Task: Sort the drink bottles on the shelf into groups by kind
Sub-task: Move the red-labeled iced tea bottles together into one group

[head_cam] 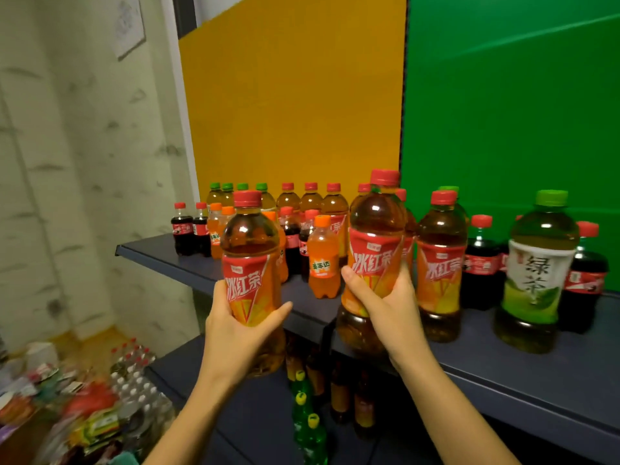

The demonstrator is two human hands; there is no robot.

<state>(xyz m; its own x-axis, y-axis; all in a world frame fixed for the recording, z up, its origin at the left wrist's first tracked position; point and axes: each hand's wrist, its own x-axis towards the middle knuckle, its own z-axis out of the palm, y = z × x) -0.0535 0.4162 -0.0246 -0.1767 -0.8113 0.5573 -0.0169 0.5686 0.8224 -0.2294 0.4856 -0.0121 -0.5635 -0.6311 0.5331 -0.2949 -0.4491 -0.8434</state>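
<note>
Left hand (235, 333): wrapped round a full iced tea bottle (251, 263).
Right hand (385, 307): gripped a second tea bottle (374, 243).
Feel: probably heavy, smooth, slippery; best held mid-label.

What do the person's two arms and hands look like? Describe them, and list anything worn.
Both the left hand and right hand are bare: no gloves, rings, watch or bracelets show. Both forearms are uncovered right down to the bottom of the picture, with no sleeve in view. The fingernails are short and plain, unpainted.
</note>
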